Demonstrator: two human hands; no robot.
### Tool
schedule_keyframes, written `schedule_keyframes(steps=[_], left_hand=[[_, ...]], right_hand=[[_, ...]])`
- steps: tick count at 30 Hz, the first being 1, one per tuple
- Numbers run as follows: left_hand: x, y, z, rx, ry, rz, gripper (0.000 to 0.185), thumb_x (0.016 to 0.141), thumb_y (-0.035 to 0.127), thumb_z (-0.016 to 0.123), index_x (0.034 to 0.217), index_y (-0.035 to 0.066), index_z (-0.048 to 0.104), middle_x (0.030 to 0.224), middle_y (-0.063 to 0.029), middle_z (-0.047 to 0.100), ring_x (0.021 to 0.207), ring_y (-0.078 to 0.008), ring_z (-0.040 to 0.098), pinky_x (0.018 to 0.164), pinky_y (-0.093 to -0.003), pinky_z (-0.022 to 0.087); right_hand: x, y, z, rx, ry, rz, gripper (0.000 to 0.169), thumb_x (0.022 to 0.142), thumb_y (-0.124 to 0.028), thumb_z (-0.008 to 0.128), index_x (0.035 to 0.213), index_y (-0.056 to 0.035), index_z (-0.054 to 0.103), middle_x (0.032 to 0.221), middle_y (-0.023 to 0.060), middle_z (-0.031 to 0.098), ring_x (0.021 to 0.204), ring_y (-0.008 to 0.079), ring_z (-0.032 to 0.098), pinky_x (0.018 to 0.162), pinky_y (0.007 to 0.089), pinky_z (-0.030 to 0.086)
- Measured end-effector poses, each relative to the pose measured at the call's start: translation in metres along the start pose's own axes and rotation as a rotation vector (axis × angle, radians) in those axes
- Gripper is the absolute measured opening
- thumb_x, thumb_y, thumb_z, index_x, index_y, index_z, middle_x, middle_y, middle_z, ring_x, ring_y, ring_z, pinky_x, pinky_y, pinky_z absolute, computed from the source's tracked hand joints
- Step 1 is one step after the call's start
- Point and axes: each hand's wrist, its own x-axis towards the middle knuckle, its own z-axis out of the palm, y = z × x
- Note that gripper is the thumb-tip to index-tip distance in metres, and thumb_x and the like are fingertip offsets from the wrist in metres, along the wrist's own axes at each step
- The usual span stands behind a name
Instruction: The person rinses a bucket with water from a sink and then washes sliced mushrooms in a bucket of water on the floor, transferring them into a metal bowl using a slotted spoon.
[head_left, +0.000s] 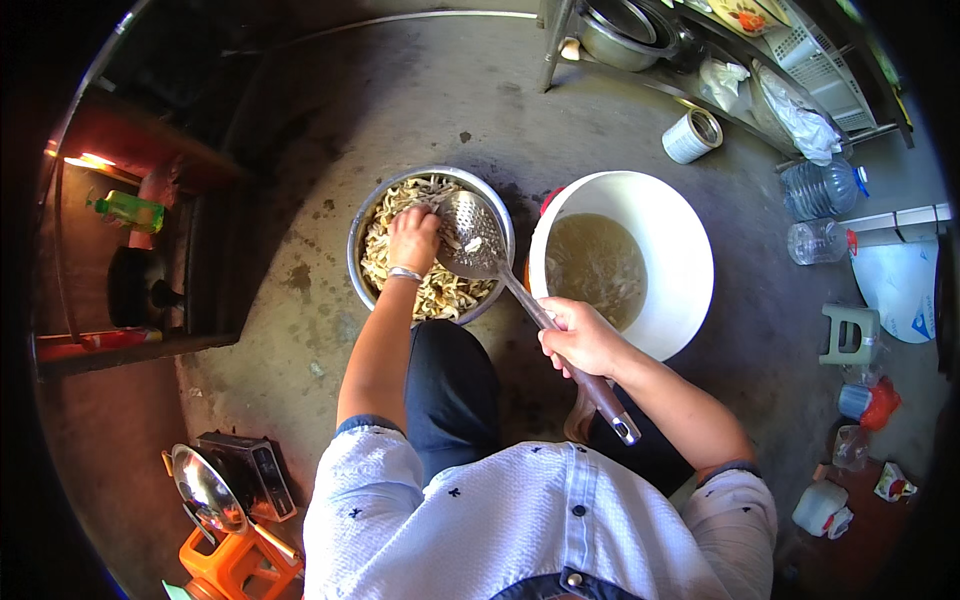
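My right hand (581, 337) grips the brown handle of a perforated metal skimmer (471, 225). The skimmer's bowl is tilted over a steel basin (358, 279), with a few pale pieces stuck to it. Pale strips that look like sliced mushrooms (450, 294) fill much of the basin. My left hand (414, 236), with a bracelet at the wrist, is at the skimmer's left rim above the strips. Its fingers are curled, and whatever they may hold is hidden. To the right stands a white bucket (679, 255) with cloudy water (592, 262) and some pale bits in it.
The basin and bucket stand on a stained concrete floor (315, 225). A rack (645, 81) with pots is at the upper right, a tin can (691, 136) beside it. Plastic bottles (821, 187) line the right side. Lower left are an orange stool (240, 562) and a wok (204, 487).
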Motion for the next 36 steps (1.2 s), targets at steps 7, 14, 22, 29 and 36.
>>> schedule_keyframes(steps=[7, 14, 22, 29, 36], left_hand=[[-0.02, -0.048, 0.019, 0.12, 0.029, -0.284, 0.02, 0.077, 0.009, 0.057, 0.094, 0.015, 0.064, 0.107, -0.0045, 0.059, 0.101, -0.0285, 0.055, 0.084, -0.0435, 0.043], [0.014, 0.011, -0.021, -0.046, 0.212, -0.118, 0.029, 0.074, 0.001, 0.057, 0.1, 0.012, 0.062, 0.116, -0.0075, 0.057, 0.109, -0.0298, 0.051, 0.095, -0.0431, 0.037], [0.061, 0.18, -0.037, -0.389, 0.096, 0.123, 0.038, 0.074, 0.0, 0.055, 0.11, 0.012, 0.058, 0.122, -0.0092, 0.053, 0.119, -0.0305, 0.045, 0.098, -0.0443, 0.033], [0.042, 0.2, -0.005, -0.228, -0.098, 0.072, 0.053, 0.074, -0.002, 0.052, 0.125, 0.014, 0.052, 0.136, -0.0077, 0.043, 0.126, -0.0293, 0.039, 0.104, -0.0443, 0.029], [0.043, 0.2, -0.007, -0.39, -0.07, 0.055, 0.051, 0.074, -0.009, 0.046, 0.12, 0.011, 0.054, 0.13, -0.0104, 0.048, 0.122, -0.0308, 0.044, 0.099, -0.0446, 0.035]], right_hand=[[-0.065, 0.012, -0.036, 0.134, 0.035, -0.12, 0.055, 0.086, -0.001, 0.05, 0.138, 0.001, 0.031, 0.074, 0.0034, 0.053, 0.055, 0.0076, 0.051, 0.047, 0.0226, 0.046], [-0.161, 0.051, -0.089, 0.062, 0.459, 0.034, 0.052, 0.088, 0.001, 0.046, 0.138, -0.0043, 0.036, 0.068, 0.0012, 0.052, 0.052, 0.0053, 0.05, 0.044, 0.0202, 0.043], [-0.029, 0.099, -0.151, -1.151, 0.609, 0.252, 0.02, 0.079, -0.004, 0.049, 0.094, 0.0022, 0.06, 0.091, 0.0221, 0.065, 0.087, 0.0365, 0.064, 0.073, 0.0446, 0.051], [0.03, 0.12, -0.16, -1.036, 0.394, 0.474, 0.019, 0.077, -0.004, 0.054, 0.089, 0.0021, 0.068, 0.091, 0.0227, 0.066, 0.085, 0.0344, 0.065, 0.071, 0.0422, 0.052], [0.046, 0.165, -0.169, -0.664, 0.391, 0.339, 0.024, 0.08, -0.004, 0.051, 0.1, 0.0075, 0.057, 0.078, 0.0212, 0.064, 0.071, 0.0319, 0.065, 0.06, 0.0417, 0.052]])
